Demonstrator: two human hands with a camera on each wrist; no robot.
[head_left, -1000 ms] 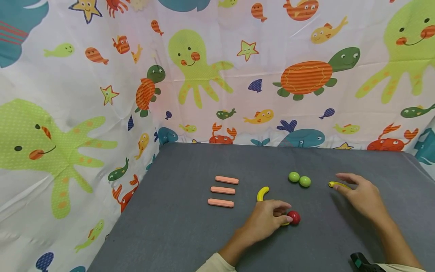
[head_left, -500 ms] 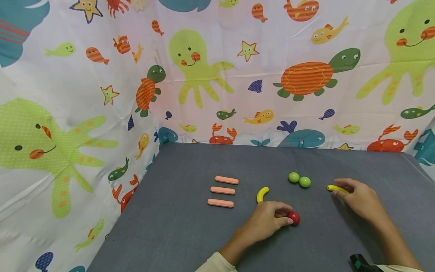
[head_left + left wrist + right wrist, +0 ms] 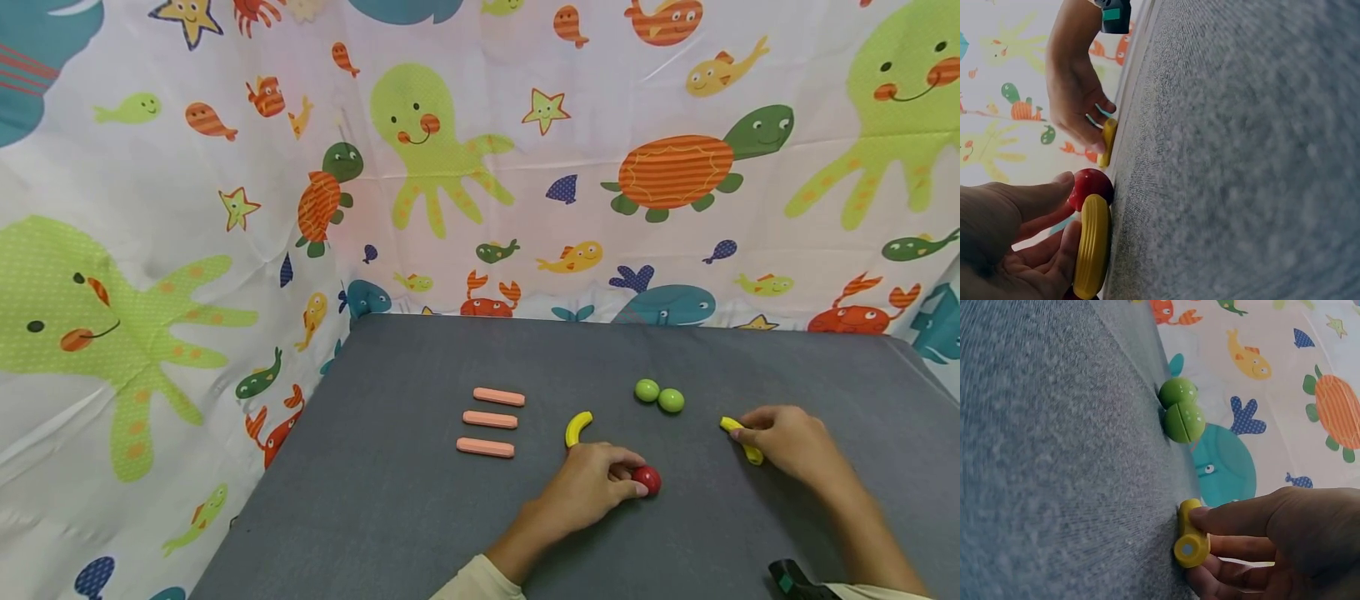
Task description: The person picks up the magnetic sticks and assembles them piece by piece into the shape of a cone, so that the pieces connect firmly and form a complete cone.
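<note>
In the head view, my left hand (image 3: 592, 490) is low at the middle of the table, thumb and index finger at a shiny red ball (image 3: 647, 480). The left wrist view shows the thumb on that ball and other fingers curled behind a ridged yellow toy banana (image 3: 1092, 247); a bit of red shows below it. Another curved yellow toy banana (image 3: 579, 427) lies just beyond this hand. My right hand (image 3: 795, 446) pinches a yellow toy banana piece (image 3: 1190, 534) between thumb and fingers, its round end facing the right wrist camera.
Two green balls (image 3: 659, 395) sit side by side on the grey table (image 3: 390, 517), left of the right hand. Three pink toy sausages (image 3: 489, 419) lie in a column at left. A sea-animal curtain (image 3: 480, 167) hangs behind and along the left side.
My right hand has turned the yellow toy banana from nearly level to slanting down toward me. The left hand has edged slightly toward the red ball, covering the yellow bit beneath.
</note>
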